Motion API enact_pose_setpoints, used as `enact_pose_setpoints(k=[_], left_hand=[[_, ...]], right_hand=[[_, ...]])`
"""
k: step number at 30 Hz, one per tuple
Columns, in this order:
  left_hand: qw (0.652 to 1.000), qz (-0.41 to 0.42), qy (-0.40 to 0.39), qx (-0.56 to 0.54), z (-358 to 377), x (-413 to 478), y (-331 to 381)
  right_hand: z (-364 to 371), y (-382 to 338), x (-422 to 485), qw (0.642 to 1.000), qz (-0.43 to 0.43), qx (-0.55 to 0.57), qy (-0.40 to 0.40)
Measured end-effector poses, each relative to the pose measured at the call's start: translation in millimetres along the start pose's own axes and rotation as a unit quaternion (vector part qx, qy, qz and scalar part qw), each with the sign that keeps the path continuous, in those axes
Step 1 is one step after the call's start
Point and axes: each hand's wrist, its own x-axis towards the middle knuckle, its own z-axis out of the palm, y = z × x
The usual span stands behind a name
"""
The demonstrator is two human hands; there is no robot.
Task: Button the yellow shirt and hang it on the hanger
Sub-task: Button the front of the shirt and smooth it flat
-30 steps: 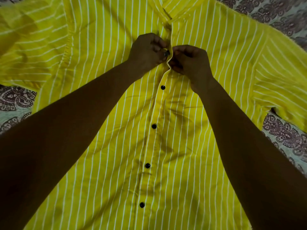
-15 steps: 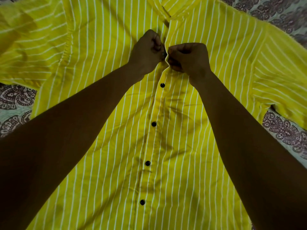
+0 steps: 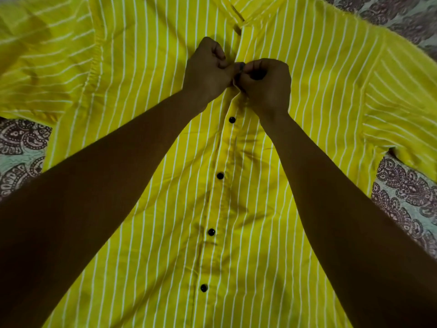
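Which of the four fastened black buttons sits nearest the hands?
The topmost button, just below the right hand; the other three sit farther toward the camera.

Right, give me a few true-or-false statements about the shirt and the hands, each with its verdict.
1. The left hand and the right hand both pinch the front edge of the shirt near the collar. True.
2. The shirt hangs on a hanger. False: it lies flat on a patterned cloth.
3. Four black buttons show in a row below the hands. True.
4. The shirt is plain yellow. False: it has white stripes.
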Motion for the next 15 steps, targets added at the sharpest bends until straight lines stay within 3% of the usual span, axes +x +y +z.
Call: enact_pose_setpoints(k=[15], left_hand=[[0.998, 0.047, 0.044, 0.004, 10, -6, -2]], right_hand=[[-14, -6, 1, 0.987, 0.038, 0.140, -0.072]])
